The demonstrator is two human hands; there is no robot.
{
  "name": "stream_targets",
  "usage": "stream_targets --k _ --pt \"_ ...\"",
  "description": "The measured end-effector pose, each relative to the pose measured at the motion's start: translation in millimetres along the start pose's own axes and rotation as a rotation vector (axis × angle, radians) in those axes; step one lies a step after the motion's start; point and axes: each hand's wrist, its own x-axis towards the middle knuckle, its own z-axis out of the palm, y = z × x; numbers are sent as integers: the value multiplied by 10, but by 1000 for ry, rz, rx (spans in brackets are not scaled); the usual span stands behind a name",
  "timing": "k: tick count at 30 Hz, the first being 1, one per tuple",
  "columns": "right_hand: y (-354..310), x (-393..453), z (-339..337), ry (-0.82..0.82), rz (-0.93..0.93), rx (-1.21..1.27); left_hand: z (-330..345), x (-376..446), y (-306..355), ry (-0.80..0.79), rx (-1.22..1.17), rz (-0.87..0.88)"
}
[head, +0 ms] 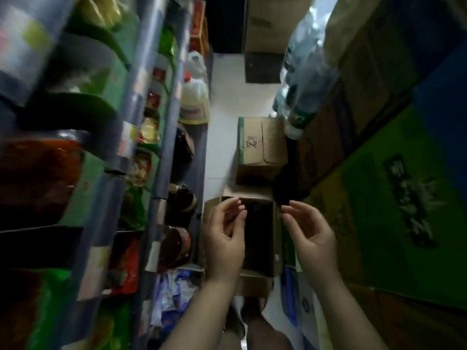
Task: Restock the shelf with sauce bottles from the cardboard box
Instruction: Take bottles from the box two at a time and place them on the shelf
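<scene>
An open cardboard box (276,238) stands on the floor right below me, its inside dark, so its contents cannot be made out. My left hand (223,238) hovers over the box's left side, palm up, fingers curled and apart, holding nothing. Over the box's right rim my right hand (312,236) is held the same way, also empty. The shelf (174,117) runs along the left, and dark sauce bottles (180,200) stand on its lowest level beside the box.
A closed cardboard box (260,147) sits on the floor just beyond the open one. Stacked cartons (379,72), a green carton (394,198) and shrink-wrapped bottles (303,79) line the right side. An oil jug (193,102) stands by the shelf. The aisle is narrow.
</scene>
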Motion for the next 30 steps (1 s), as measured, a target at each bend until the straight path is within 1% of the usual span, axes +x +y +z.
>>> stream_targets --k 2,5,9,12,16,18,22,25,30 --pt "483 122 93 30 77 6 69 61 -504 -2 14 -77" --pt "1171 360 269 56 147 26 137 198 -1171 -61 73 -144" --pt "2059 650 510 76 233 16 228 445 -2007 -142 238 -134" --pt "2753 802 651 106 325 -35 290 629 -2683 -246 348 -139" --pt "3515 955 813 105 456 -92 426 812 -3517 -355 480 -135" --pt "3815 1018 889 108 483 -142 522 883 -3864 -390 515 -145" --pt "4361 1122 1021 131 466 -210 724 994 -4439 -476 514 -248" --pt "4634 1190 1119 172 474 -248 818 1100 -4778 -486 521 -289" --pt "4964 1198 1284 299 483 -110 890 1202 -5139 -521 524 -366"
